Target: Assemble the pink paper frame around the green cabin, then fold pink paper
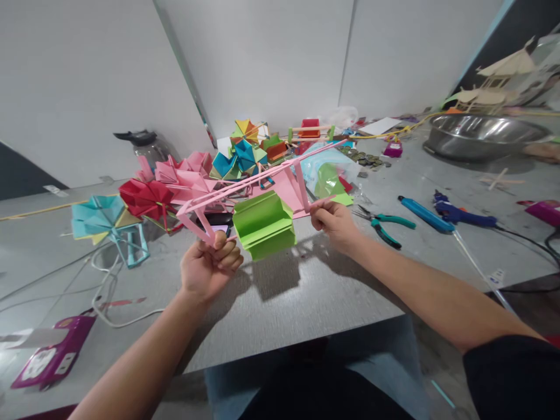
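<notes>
Between both hands I hold up a pink stick frame (245,185), above the table near its front edge. A green folded-paper paddle wheel (265,224) sits low in the frame, between my hands. My left hand (212,262) is closed around the frame's lower left corner. With thumb and fingers pinched, my right hand (335,221) grips the lower right end, where a pink stick pokes out. Whether the wheel's axle runs into both hands is hidden by the fingers. Behind the frame lies a sheet of pink paper (286,189).
Folded-paper wheels in light blue (98,217), red (146,201) and pink stand at left, near a glass jug (151,149). On the right lie pliers (385,224), a blue cutter (426,214), a glue gun (464,213) and a steel basin (485,137). Purple power strips (56,353) flank the table.
</notes>
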A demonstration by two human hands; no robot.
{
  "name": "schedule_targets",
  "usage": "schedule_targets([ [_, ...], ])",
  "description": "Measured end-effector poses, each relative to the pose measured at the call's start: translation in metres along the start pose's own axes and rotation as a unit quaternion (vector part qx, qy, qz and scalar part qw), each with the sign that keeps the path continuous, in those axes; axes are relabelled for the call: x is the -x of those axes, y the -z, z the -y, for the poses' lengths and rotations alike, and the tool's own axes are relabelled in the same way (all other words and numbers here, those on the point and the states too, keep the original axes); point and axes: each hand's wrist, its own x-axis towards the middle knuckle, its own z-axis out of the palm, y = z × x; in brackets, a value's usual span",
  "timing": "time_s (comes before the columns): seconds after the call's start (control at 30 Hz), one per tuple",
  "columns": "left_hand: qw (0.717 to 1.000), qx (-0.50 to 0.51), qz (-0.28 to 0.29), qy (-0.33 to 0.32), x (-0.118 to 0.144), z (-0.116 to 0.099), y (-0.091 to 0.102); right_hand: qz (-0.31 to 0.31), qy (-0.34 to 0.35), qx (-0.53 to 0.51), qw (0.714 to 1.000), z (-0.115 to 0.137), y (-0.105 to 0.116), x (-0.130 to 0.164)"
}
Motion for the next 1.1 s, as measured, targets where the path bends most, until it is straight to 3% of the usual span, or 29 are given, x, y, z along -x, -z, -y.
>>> schedule_targets([
  [0.4, 1.0, 0.012, -0.009, -0.006, -0.002, -0.002, 0.001, -0.05, -0.007, -0.046, 0.998, -0.01, 0.006, -0.01],
  [0.67, 0.999, 0.008, -0.026, -0.02, -0.003, -0.003, -0.001, -0.138, 0.11, 0.01, 0.984, -0.005, 0.012, -0.01],
  [1.1, 0.999, -0.011, 0.012, -0.034, -0.003, -0.01, 0.002, -0.088, 0.111, -0.029, 0.989, -0.004, 0.008, -0.006],
])
